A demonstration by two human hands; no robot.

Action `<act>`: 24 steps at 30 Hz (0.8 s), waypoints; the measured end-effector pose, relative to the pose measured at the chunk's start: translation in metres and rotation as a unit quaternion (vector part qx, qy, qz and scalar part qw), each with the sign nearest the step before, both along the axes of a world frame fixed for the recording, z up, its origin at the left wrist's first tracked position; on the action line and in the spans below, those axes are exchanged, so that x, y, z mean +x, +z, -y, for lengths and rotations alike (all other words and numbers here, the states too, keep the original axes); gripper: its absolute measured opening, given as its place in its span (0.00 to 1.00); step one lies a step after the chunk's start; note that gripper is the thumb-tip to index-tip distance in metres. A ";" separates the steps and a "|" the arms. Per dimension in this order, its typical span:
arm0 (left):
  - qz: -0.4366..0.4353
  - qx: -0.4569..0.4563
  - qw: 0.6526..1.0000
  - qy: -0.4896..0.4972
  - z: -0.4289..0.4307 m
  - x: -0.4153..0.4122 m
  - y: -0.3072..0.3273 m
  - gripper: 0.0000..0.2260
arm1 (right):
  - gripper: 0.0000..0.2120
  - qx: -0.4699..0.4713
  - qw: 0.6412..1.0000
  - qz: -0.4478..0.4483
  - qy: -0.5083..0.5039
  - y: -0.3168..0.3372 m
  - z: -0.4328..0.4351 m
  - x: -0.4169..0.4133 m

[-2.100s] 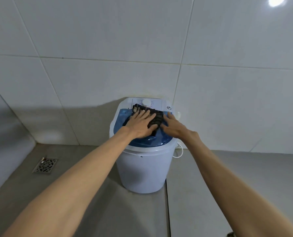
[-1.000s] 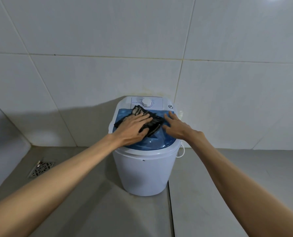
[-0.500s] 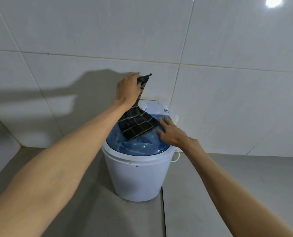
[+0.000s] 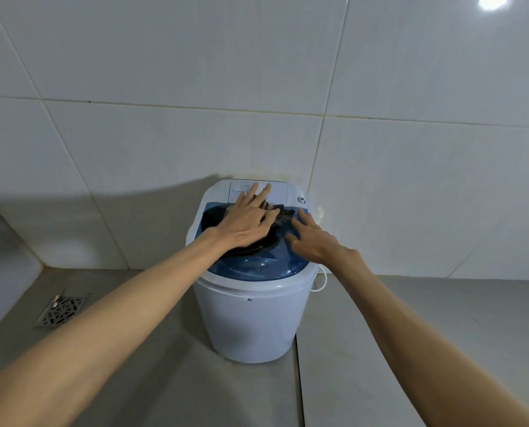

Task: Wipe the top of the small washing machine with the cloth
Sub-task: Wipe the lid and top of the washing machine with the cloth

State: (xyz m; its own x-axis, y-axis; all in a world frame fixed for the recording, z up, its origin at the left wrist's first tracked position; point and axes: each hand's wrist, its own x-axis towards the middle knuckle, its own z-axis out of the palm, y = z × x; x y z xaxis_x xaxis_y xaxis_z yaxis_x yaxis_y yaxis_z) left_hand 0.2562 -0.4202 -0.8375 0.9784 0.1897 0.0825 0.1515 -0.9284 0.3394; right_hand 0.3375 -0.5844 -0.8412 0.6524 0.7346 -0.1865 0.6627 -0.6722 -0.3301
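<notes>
A small white washing machine (image 4: 250, 322) with a translucent blue lid (image 4: 257, 268) stands on the floor against the tiled wall. A dark checked cloth (image 4: 275, 238) lies on the lid. My left hand (image 4: 246, 221) presses flat on the cloth with fingers spread, and its fingertips reach over the white control panel (image 4: 277, 192). To the right, my right hand (image 4: 314, 240) rests on the lid beside the cloth, fingers apart, with its fingertips at the cloth's edge. Much of the cloth is hidden under my left hand.
A metal floor drain (image 4: 60, 311) sits at the left. A white cord (image 4: 321, 280) hangs at the machine's right side. Tiled walls close in behind and at the left corner. Grey floor tiles surround the machine.
Half a second ago my left hand held the cloth up above the machine. It has come down and now presses the cloth flat on the lid. My right hand stayed on the lid.
</notes>
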 end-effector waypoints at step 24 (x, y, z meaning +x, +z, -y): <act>-0.287 -0.157 0.942 0.073 -0.036 -0.039 0.102 0.30 | 0.30 -0.026 1.000 -0.012 -0.012 0.004 0.000 -0.005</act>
